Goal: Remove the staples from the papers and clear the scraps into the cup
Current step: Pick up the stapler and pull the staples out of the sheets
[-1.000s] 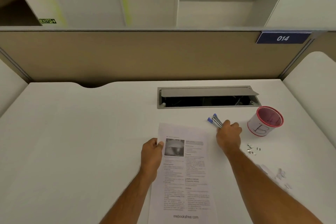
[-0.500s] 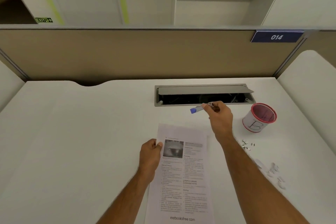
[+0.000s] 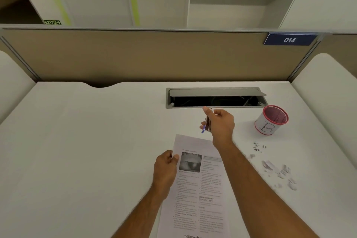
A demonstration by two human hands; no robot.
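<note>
Lifted off the white desk [image 3: 96,141] since a second ago, the blue-tipped metal staple remover [image 3: 207,124] now hangs pinched in the right hand [image 3: 220,124] above the printed white papers [image 3: 197,189], whose edge the left hand [image 3: 166,168] pinches, ready for prying staples.

1 white printed paper sheet [image 3: 195,189] | 1 red-rimmed white mesh cup marked B [image 3: 271,120] | 1 blue-tipped metal staple remover [image 3: 206,124] | 2 hands: left hand [image 3: 166,166], right hand [image 3: 220,123] | small metal staples [image 3: 258,147] and white paper scraps [image 3: 280,174]: several, uncountable
</note>
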